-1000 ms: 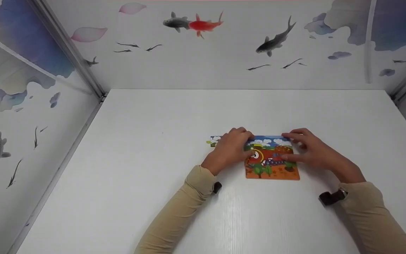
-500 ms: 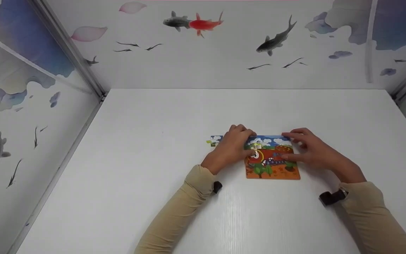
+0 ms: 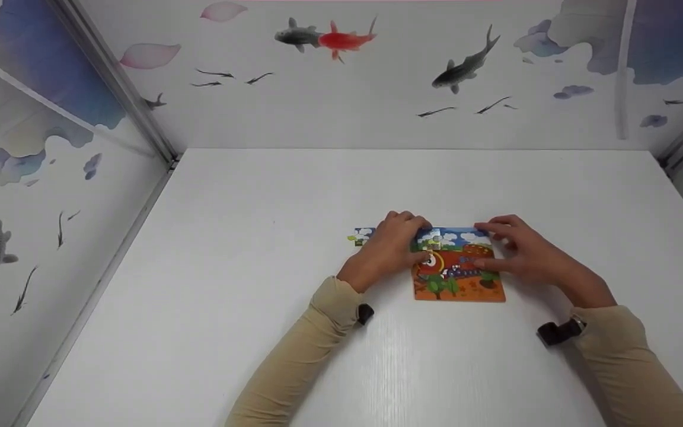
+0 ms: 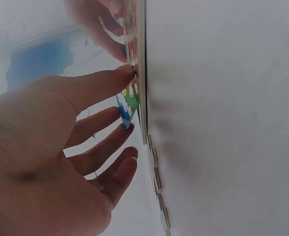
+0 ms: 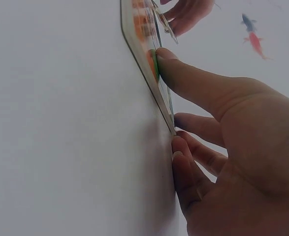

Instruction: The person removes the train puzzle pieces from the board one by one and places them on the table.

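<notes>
A square jigsaw puzzle (image 3: 460, 287) with a red, orange and blue cartoon picture lies on the white table. My left hand (image 3: 386, 252) pinches a jigsaw piece (image 3: 430, 238) over its upper left corner, thumb on the near side and fingers on the far side. Seen from the left wrist, this blue-and-green piece (image 4: 128, 104) stands tilted against the board. On the right side my right hand (image 3: 525, 256) grips the puzzle's edge, its thumb lying on the picture and its fingers along the far corner.
Left of the puzzle, loose or joined jigsaw pieces (image 3: 362, 235) with clouds and green lie partly hidden behind the left hand. White walls printed with fish and lotus leaves border the table (image 3: 229, 267) at the back and left.
My left hand has shifted slightly right and away from me, and the piece in it now shows over the puzzle's upper left part. The right hand stays in place.
</notes>
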A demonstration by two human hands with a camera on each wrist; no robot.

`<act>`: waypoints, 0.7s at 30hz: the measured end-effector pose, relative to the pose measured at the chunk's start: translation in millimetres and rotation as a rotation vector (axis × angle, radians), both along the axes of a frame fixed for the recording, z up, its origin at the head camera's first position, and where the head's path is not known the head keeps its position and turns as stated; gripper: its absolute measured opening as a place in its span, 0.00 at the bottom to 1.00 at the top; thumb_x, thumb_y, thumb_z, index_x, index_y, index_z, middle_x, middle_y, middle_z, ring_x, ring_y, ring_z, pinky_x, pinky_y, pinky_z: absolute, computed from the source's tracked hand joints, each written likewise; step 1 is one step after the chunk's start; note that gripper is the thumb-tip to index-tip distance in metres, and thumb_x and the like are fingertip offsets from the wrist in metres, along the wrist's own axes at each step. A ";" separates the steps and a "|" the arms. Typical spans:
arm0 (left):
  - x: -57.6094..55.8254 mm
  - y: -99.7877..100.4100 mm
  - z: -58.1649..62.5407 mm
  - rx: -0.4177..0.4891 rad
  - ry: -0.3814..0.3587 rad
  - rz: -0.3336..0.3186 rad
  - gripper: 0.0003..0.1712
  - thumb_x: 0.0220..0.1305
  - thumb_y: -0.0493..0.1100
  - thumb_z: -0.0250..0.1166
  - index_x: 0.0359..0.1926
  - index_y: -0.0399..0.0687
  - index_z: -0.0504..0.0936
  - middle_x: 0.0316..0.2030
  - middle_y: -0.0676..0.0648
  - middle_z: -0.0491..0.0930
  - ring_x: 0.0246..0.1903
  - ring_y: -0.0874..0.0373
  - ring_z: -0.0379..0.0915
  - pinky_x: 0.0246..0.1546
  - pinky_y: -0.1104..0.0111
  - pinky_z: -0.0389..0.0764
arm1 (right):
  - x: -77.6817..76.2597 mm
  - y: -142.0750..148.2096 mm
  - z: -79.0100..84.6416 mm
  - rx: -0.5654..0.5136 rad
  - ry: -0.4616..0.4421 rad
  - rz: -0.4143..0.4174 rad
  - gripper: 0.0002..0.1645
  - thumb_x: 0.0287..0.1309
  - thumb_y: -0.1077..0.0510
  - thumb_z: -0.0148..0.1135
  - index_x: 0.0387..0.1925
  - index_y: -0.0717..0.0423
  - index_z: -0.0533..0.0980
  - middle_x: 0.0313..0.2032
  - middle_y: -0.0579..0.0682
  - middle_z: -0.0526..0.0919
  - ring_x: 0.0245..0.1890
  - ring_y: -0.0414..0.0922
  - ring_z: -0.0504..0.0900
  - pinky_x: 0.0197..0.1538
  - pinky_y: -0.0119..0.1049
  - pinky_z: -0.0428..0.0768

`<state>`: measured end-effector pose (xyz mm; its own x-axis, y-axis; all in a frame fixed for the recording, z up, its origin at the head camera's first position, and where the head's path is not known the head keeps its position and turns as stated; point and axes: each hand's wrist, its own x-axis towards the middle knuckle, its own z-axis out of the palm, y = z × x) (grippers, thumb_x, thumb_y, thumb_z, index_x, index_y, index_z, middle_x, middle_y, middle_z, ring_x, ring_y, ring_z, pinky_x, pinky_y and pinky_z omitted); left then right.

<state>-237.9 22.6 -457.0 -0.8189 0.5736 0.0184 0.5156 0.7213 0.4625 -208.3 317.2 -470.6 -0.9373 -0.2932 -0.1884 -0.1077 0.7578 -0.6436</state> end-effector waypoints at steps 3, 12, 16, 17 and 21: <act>-0.1 -0.3 -0.7 0.017 0.004 -0.012 0.31 0.71 0.52 0.75 0.71 0.51 0.81 0.64 0.48 0.81 0.65 0.52 0.72 0.74 0.62 0.73 | 0.0 -0.1 -0.2 -0.002 -0.002 0.000 0.51 0.64 0.36 0.76 0.81 0.49 0.68 0.77 0.63 0.59 0.74 0.64 0.65 0.76 0.66 0.71; -1.4 -2.4 -0.8 0.016 0.084 -0.063 0.31 0.71 0.50 0.76 0.71 0.49 0.82 0.64 0.48 0.81 0.65 0.52 0.73 0.72 0.63 0.74 | -0.7 1.2 -2.8 -0.001 0.018 0.007 0.51 0.64 0.36 0.76 0.81 0.51 0.68 0.78 0.64 0.59 0.74 0.64 0.66 0.75 0.68 0.71; -0.4 -2.2 -1.3 0.010 0.113 -0.068 0.30 0.71 0.49 0.76 0.70 0.50 0.82 0.64 0.48 0.81 0.65 0.53 0.73 0.73 0.63 0.74 | -0.8 0.7 -3.5 0.006 0.015 0.002 0.51 0.65 0.36 0.76 0.81 0.51 0.68 0.78 0.65 0.59 0.74 0.65 0.65 0.75 0.69 0.71; 0.0 -2.1 -1.2 0.008 0.115 -0.068 0.30 0.71 0.49 0.76 0.71 0.50 0.82 0.64 0.48 0.81 0.65 0.53 0.73 0.73 0.63 0.74 | -0.7 0.6 -3.5 0.007 0.014 0.000 0.51 0.65 0.36 0.76 0.81 0.51 0.68 0.78 0.65 0.59 0.74 0.65 0.65 0.75 0.69 0.71; 0.9 -2.2 -0.8 -0.014 0.131 -0.065 0.29 0.72 0.47 0.75 0.71 0.51 0.82 0.64 0.48 0.80 0.66 0.53 0.72 0.73 0.62 0.73 | -0.8 0.4 -3.7 0.016 0.016 0.004 0.52 0.65 0.35 0.75 0.81 0.51 0.67 0.78 0.66 0.58 0.73 0.67 0.65 0.74 0.70 0.71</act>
